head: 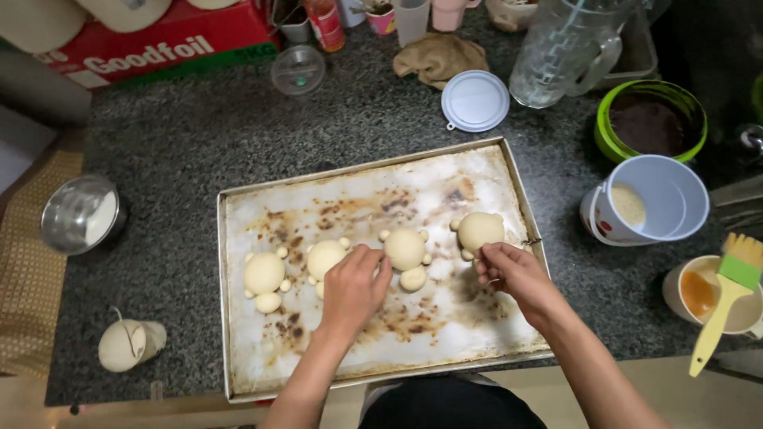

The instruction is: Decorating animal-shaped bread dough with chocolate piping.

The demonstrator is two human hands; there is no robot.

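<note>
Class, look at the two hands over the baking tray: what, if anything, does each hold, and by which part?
Neither lifts anything. The right hand pinches the lower edge of the rightmost dough figure; the left hand rests fingertips between two middle figures on the tray.

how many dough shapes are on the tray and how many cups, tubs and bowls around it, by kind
Dough shapes on the baking tray: 4 (at)
Steel bowl: 1
White tub: 1
Green-rimmed bowl: 1
Cup with yellow-green brush: 1
Total: 8

The left hand rests by the middle shapes; the right hand touches the rightmost one.
</note>
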